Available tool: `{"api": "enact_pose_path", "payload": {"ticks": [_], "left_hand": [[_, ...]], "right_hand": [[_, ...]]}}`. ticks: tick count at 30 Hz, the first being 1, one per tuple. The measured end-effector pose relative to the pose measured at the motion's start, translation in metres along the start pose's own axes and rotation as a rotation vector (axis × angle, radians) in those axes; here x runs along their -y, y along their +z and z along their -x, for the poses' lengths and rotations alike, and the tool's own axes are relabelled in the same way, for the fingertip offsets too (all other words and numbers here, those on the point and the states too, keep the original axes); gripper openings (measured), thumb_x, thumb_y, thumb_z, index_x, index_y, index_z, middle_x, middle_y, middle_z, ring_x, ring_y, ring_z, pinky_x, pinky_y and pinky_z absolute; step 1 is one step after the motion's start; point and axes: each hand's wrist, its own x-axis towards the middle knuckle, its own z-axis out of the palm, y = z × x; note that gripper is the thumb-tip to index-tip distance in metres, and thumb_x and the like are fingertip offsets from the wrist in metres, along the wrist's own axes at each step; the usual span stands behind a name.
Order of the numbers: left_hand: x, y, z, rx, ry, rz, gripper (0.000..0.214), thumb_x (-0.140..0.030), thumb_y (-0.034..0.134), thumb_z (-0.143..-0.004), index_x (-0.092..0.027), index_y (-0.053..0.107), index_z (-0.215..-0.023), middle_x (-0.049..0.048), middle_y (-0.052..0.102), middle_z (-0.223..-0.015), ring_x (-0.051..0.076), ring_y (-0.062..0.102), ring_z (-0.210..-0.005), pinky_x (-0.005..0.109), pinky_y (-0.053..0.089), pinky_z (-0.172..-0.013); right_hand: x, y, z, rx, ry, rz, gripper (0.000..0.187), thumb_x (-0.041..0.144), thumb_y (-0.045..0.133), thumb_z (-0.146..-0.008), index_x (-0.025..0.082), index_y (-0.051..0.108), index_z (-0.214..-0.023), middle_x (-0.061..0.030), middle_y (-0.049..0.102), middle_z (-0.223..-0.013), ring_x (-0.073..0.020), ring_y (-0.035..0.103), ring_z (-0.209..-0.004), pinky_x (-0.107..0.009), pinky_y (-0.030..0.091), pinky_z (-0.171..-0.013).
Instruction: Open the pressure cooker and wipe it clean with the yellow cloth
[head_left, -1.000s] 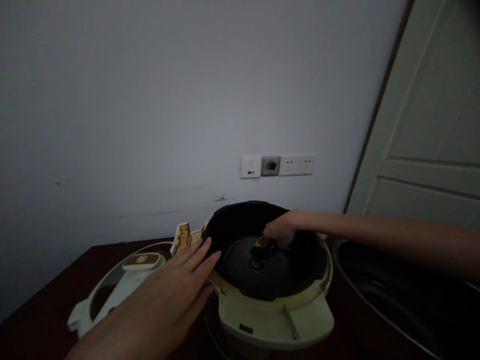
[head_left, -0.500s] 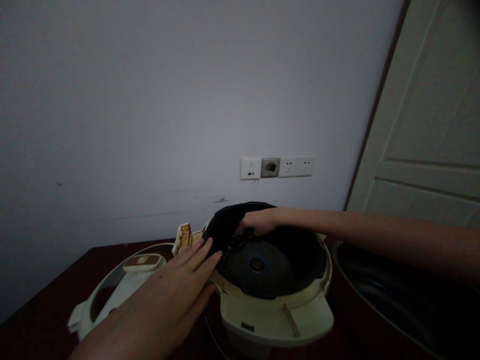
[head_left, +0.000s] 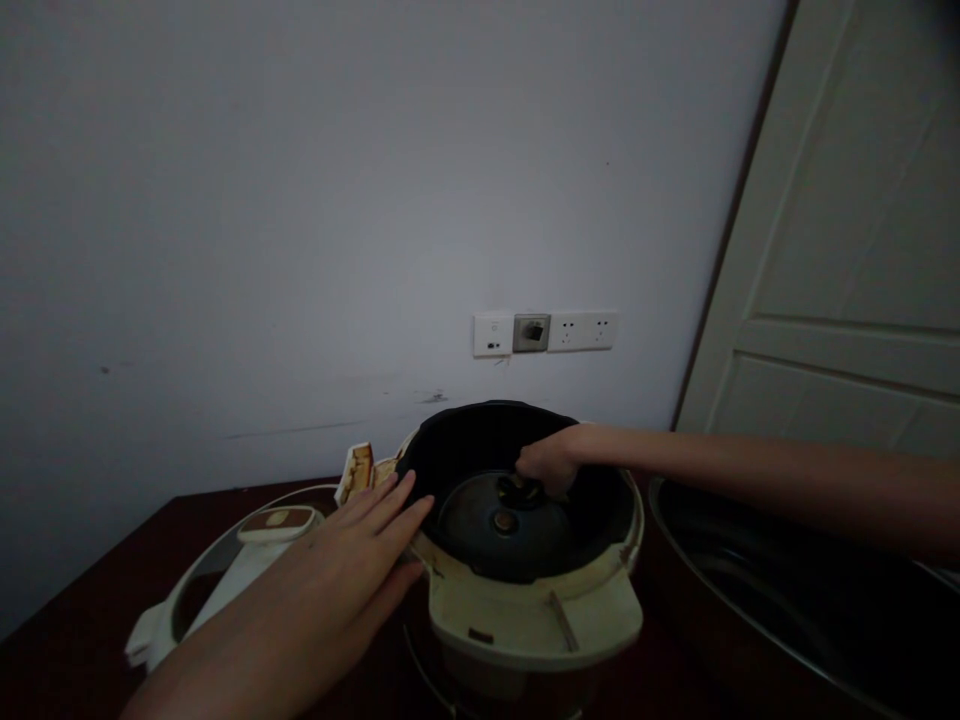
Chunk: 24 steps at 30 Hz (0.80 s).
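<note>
Cooker (head_left: 536, 625) has the left hand (head_left: 337, 575) flat at its left edge, fingers slightly apart; inside, the right hand (head_left: 553, 463) bends down, fingers curled around dark thing (head_left: 519, 491).

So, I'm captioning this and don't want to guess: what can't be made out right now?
In the head view:
Dark item: mostly hidden by the right grip and dimness.
Left grip: palm hidden behind its own back.
Black basin: cut off by the right and bottom edges.
White lid: near part hidden by the left forearm.
Wall panel: markings too small.
</note>
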Motion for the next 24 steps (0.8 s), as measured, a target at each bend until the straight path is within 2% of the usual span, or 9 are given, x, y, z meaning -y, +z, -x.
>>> {"api": "enact_pose_path", "payload": {"ticks": [3,6,10,13,16,19,21,22,24], "left_hand": [[0.0,0.0,-0.001,0.015,0.009,-0.006,0.046,-0.04,0.047,-0.09,-0.028,0.046,-0.135,0.0044,0.04,-0.144,0.025,0.038,-0.132,0.044,0.037,-0.106],[0.002,0.001,-0.002,0.003,0.013,-0.012,0.045,-0.038,0.046,-0.091,-0.028,0.047,-0.134,0.0042,0.04,-0.144,0.024,0.039,-0.131,0.044,0.037,-0.106],[0.006,0.004,0.0,-0.002,0.036,-0.008,0.044,-0.031,0.044,-0.092,-0.028,0.046,-0.135,0.0032,0.04,-0.144,0.023,0.04,-0.131,0.042,0.038,-0.106],[0.009,0.002,0.003,-0.014,0.047,0.016,0.044,-0.025,0.043,-0.091,-0.03,0.046,-0.135,0.0016,0.041,-0.144,0.021,0.04,-0.131,0.04,0.039,-0.106],[0.009,-0.004,-0.001,-0.022,0.031,0.041,0.042,-0.026,0.041,-0.092,-0.031,0.047,-0.134,0.0004,0.046,-0.141,0.019,0.044,-0.128,0.038,0.04,-0.105],[0.004,-0.011,-0.016,-0.037,-0.033,0.05,0.04,-0.032,0.039,-0.094,-0.027,0.05,-0.131,0.0022,0.049,-0.138,0.019,0.048,-0.125,0.037,0.04,-0.105],[-0.002,-0.012,-0.03,-0.027,-0.079,0.024,0.041,-0.031,0.036,-0.094,-0.02,0.052,-0.13,0.0061,0.051,-0.136,0.02,0.049,-0.124,0.039,0.04,-0.105],[-0.005,-0.011,-0.037,-0.011,-0.098,-0.003,0.041,-0.029,0.036,-0.094,-0.016,0.053,-0.129,0.0086,0.052,-0.135,0.021,0.05,-0.123,0.04,0.04,-0.105],[-0.01,-0.007,-0.048,0.002,-0.155,-0.08,0.042,-0.025,0.036,-0.093,-0.009,0.054,-0.127,0.0147,0.053,-0.133,0.025,0.05,-0.123,0.044,0.039,-0.104]], "right_hand": [[0.012,0.002,0.012,0.134,-0.007,-0.006,0.026,0.008,0.061,-0.059,0.009,0.07,-0.084,-0.0038,0.065,-0.071,-0.0173,0.06,-0.065,-0.026,0.044,-0.056],[0.028,0.002,0.019,0.245,-0.093,-0.066,0.031,0.009,0.056,-0.064,0.009,0.068,-0.092,-0.0027,0.063,-0.072,-0.0177,0.059,-0.067,-0.027,0.044,-0.056],[0.048,0.004,0.018,0.307,-0.292,-0.324,0.034,0.005,0.05,-0.065,0.011,0.067,-0.094,0.0006,0.061,-0.071,-0.0157,0.059,-0.071,-0.025,0.046,-0.062],[0.051,-0.003,0.014,0.322,-0.325,-0.447,0.035,0.001,0.046,-0.061,0.012,0.068,-0.086,0.0023,0.06,-0.067,-0.0141,0.057,-0.067,-0.024,0.046,-0.061],[0.041,-0.023,0.011,0.217,-0.246,-0.481,0.036,-0.001,0.047,-0.054,0.01,0.067,-0.081,0.0035,0.059,-0.064,-0.0132,0.055,-0.063,-0.022,0.044,-0.056],[0.026,-0.045,0.006,-0.098,-0.181,-0.437,0.039,-0.001,0.046,-0.056,0.008,0.067,-0.087,0.0001,0.064,-0.074,-0.0141,0.057,-0.067,-0.022,0.044,-0.058],[0.022,-0.051,-0.002,-0.267,-0.151,-0.304,0.042,0.0,0.045,-0.061,0.007,0.067,-0.096,-0.0059,0.068,-0.086,-0.0171,0.06,-0.074,-0.024,0.045,-0.063],[0.022,-0.051,-0.008,-0.299,-0.137,-0.211,0.043,0.001,0.046,-0.063,0.006,0.067,-0.101,-0.0096,0.068,-0.091,-0.0192,0.061,-0.077,-0.026,0.046,-0.066],[0.025,-0.043,-0.023,-0.263,-0.133,-0.046,0.048,0.002,0.048,-0.066,0.004,0.063,-0.111,-0.0155,0.068,-0.1,-0.0227,0.062,-0.084,-0.028,0.046,-0.07]]}}
